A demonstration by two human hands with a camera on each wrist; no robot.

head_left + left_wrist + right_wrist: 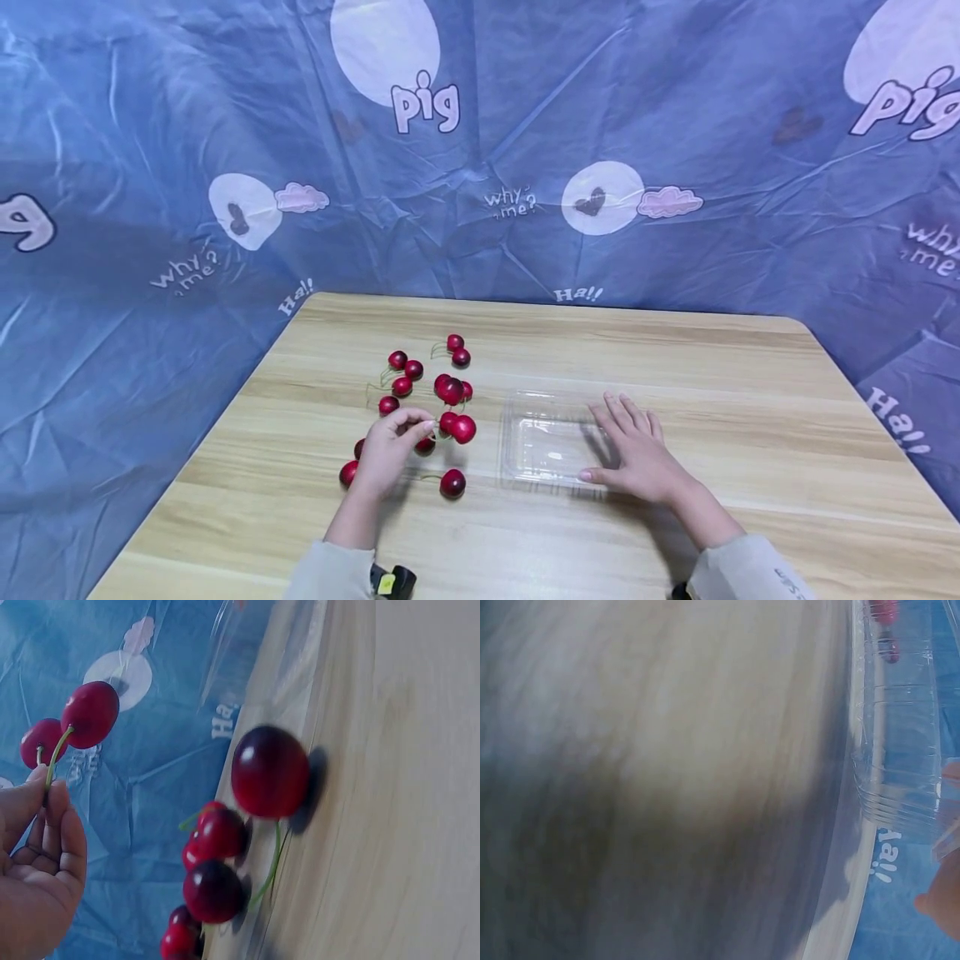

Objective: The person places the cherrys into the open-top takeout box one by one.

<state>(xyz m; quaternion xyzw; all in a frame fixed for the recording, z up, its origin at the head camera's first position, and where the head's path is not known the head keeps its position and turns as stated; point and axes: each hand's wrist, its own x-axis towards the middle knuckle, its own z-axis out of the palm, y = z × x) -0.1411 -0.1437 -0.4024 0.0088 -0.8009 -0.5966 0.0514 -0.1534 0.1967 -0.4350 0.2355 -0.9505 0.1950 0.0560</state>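
My left hand (388, 457) pinches the thin green stems of a pair of red cherries (464, 429) between thumb and fingertips. In the left wrist view this pair (90, 714) is held up off the table, side by side at the stem ends. A clear plastic box (508, 446) stands on the table to the right of the cherries. My right hand (641, 457) rests at the box's right side with fingers spread and fairly straight, thumb at the near edge. The right wrist view shows the box's ribbed wall (900, 742) and part of the hand (943, 896).
Several loose cherries with stems lie around the left hand, among them a single cherry (452, 483) near the front and a pair (461, 357) farther back. All sit on a light wooden table (637, 342). A blue printed cloth (480, 250) hangs behind it.
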